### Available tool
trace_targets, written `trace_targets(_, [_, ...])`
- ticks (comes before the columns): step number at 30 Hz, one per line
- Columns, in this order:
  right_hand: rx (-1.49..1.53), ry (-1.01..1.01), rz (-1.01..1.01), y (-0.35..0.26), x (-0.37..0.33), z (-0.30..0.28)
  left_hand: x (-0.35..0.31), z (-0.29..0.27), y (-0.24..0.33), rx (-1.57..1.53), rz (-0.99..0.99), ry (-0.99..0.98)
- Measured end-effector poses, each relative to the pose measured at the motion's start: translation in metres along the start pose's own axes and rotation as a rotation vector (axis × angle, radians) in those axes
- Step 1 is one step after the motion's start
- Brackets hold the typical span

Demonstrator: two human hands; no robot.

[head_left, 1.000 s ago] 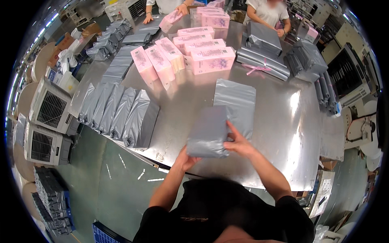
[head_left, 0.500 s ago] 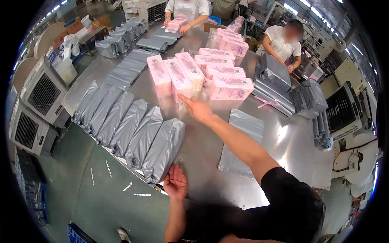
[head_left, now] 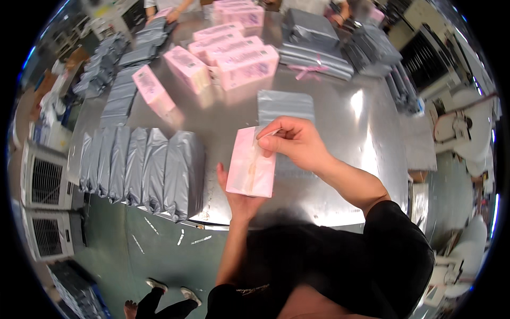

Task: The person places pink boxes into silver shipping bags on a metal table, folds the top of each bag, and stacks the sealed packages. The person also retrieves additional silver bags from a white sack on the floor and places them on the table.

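Note:
A pink film-wrapped pack (head_left: 245, 169) is held up over the near part of the metal table. My left hand (head_left: 239, 199) supports it from below and the left side, with the thumb up and most fingers hidden under it. The right hand (head_left: 292, 139) pinches a thin edge of wrapping at the pack's upper right. Behind the pack, a flat grey plastic mailing bag (head_left: 286, 103) lies on the table. To the left, several filled grey bags (head_left: 183, 173) stand in a row.
More pink packs (head_left: 247, 68) stand beyond my hands, with a lone pink pack (head_left: 153, 90) left of them. Grey bag rolls (head_left: 319, 59) tied with pink ribbon lie at the far right. Co-workers' hands (head_left: 172, 15) show at the far edge of the metal table (head_left: 340, 143).
The middle pink pack has left the table group and is now in both my hands, nearer me. My left hand has moved from beside the grey bags to the pack. The view has shifted.

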State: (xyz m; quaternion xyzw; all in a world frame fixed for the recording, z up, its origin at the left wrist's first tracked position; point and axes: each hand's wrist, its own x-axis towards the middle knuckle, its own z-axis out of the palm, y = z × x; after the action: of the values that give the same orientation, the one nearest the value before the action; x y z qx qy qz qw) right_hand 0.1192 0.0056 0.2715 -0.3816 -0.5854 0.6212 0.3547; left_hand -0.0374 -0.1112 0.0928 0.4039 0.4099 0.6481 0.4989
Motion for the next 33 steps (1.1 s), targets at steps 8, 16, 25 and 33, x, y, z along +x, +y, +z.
trace_targets(8, [0.275, 0.485, -0.334, 0.032, -0.142, -0.091, -0.056, 0.067, -0.012, -0.147, -0.112, -0.202])
trace_targets(16, [0.590, 0.416, 0.179, 0.164, -0.235, -0.105, 0.030, 0.077, -0.067, 0.767, 0.081, -0.496])
trace_targets(25, [0.064, 0.226, 0.058, 0.237, -0.221, -0.060, 0.090, 0.030, -0.127, 1.506, 0.460, -0.729])
trace_targets(33, [-0.939, 0.592, -0.008, 0.206, -0.160, -0.111, 0.126, 0.003, -0.159, 0.847, -0.115, -0.414])
